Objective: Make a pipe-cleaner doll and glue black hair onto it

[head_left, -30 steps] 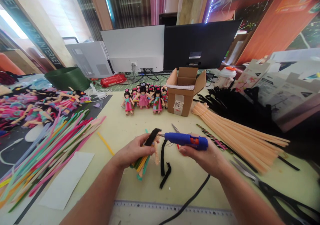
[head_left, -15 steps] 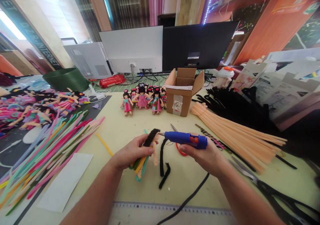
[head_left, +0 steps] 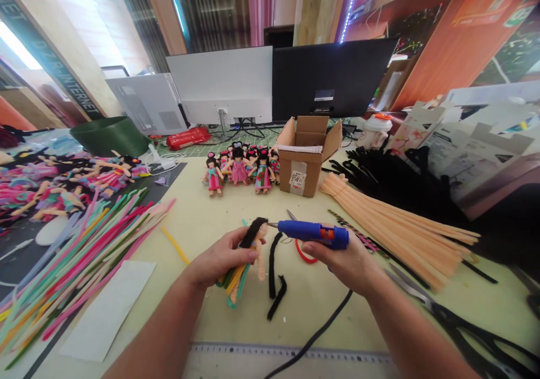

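The left hand [head_left: 215, 260] is closed around a small doll [head_left: 247, 255], held above the bench [head_left: 202, 216] with its long axis tilted, black-haired head up and to the right. The right hand [head_left: 346, 261] grips a blue glue gun [head_left: 314, 233] lying nearly level, its nozzle pointing left, just beside the doll's head.

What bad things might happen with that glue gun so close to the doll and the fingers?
The blue glue gun in the right hand points its tip at the doll's head, right beside the left hand fingers gripping it, so hot glue might burn them. Glue could also smear the black hair or drip onto the loose black strips below. The gun's cord trails across the table edge and might snag.
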Demonstrator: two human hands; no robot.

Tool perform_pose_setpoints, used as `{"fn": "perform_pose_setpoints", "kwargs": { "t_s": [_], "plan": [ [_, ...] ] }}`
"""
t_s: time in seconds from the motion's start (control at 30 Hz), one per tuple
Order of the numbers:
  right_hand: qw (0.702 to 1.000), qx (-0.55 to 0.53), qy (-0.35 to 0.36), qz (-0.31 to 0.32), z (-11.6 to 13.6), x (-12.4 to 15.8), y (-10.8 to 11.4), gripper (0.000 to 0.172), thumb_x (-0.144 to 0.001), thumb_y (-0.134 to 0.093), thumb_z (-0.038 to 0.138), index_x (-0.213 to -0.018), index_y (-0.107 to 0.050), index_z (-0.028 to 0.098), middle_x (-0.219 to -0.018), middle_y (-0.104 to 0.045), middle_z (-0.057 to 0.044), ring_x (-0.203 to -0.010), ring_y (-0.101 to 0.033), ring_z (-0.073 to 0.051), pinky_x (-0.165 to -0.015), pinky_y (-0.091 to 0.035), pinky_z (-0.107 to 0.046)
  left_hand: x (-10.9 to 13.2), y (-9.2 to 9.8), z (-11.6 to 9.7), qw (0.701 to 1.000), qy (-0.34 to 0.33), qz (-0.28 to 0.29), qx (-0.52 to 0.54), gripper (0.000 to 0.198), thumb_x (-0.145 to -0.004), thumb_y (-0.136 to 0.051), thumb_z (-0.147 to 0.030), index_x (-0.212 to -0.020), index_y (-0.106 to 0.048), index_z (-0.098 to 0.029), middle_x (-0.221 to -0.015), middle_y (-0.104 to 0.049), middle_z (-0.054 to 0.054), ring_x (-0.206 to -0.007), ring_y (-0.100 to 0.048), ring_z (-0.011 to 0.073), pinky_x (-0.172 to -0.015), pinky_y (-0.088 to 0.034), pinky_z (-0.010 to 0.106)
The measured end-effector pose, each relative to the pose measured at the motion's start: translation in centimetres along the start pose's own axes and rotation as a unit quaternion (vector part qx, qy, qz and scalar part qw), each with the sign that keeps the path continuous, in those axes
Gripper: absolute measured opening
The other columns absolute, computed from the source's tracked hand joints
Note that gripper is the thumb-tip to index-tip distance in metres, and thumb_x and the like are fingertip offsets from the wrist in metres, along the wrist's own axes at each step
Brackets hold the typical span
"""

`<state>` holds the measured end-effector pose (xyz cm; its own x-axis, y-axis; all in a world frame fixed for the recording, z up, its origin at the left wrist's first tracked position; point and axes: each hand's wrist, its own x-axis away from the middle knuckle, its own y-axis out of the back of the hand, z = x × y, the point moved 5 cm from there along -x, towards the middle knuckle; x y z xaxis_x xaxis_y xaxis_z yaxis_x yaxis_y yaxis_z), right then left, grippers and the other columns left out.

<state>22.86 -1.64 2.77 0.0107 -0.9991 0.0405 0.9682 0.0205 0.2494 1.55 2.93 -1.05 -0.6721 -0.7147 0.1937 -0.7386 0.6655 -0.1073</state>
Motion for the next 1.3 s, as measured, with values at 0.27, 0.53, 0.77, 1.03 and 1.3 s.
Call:
{"fn": "perform_pose_setpoints", "kwargs": {
  "t_s": [0.27, 0.53, 0.77, 1.03, 1.3],
  "plan": [
    [1.0, -0.003, 0.0, -0.002, -0.08, -0.05, -0.13, 0.025, -0.07, -0.072, 0.044, -0.077, -0.067, 0.02, -0.054, -0.045, 0.005, -0.049, -0.035, -0.009, -0.046, -0.033, -0.022, -0.06, 0.29, 0.22, 1.0, -0.001, -0.01, -0.006, 0.045, -0.074, -0.071, -0.031, -0.116, -0.059, -0.019, -0.113, -0.062, 0.006, -0.107, -0.056, 0.024, -0.093, -0.042, 0.034],
    [1.0, 0.007, 0.009, -0.016, -0.4, -0.03, -0.08, 0.027, -0.068, -0.074, 0.044, -0.074, -0.064, 0.02, -0.059, -0.052, 0.003, -0.053, -0.043, -0.011, -0.05, -0.038, -0.024, -0.09, 0.17, 0.08, 1.0, -0.001, -0.007, -0.001, 0.041, -0.075, -0.071, -0.031, -0.113, -0.06, -0.019, -0.112, -0.061, 0.005, -0.104, -0.056, 0.0215, -0.091, -0.042, 0.03],
    [1.0, 0.004, -0.008, -0.014, -0.15, 0.23, -0.38, 0.029, -0.066, -0.074, 0.045, -0.072, -0.062, 0.02, -0.06, -0.055, 0.003, -0.054, -0.046, -0.012, -0.051, -0.04, -0.026, -0.12, 0.23, 0.02, 1.0, 0.002, -0.014, -0.018, 0.041, -0.075, -0.07, -0.03, -0.112, -0.061, -0.019, -0.112, -0.062, 0.005, -0.103, -0.056, 0.0216, -0.09, -0.041, 0.03],
    [1.0, 0.001, -0.012, -0.003, 0.31, 0.43, -0.64, 0.028, -0.067, -0.074, 0.045, -0.071, -0.062, 0.02, -0.059, -0.056, 0.002, -0.054, -0.049, -0.014, -0.051, -0.04, -0.027, -0.1, 0.31, 0.16, 1.0, 0.005, -0.019, -0.022, 0.039, -0.074, -0.071, -0.032, -0.109, -0.061, -0.018, -0.106, -0.062, 0.005, -0.096, -0.056, 0.0201, -0.085, -0.042, 0.029],
    [1.0, -0.008, -0.023, 0.001, -0.01, 0.43, -0.87, 0.031, -0.067, -0.076, 0.046, -0.069, -0.059, 0.02, -0.058, -0.052, 0.004, -0.054, -0.046, -0.012, -0.051, -0.037, -0.025, -0.1, 0.54, 0.21, 0.999, 0.005, -0.028, -0.036, 0.039, -0.073, -0.071, -0.033, -0.109, -0.062, -0.019, -0.1, -0.061, 0.004, -0.089, -0.056, 0.0177, -0.083, -0.042, 0.028]
  ]
}}
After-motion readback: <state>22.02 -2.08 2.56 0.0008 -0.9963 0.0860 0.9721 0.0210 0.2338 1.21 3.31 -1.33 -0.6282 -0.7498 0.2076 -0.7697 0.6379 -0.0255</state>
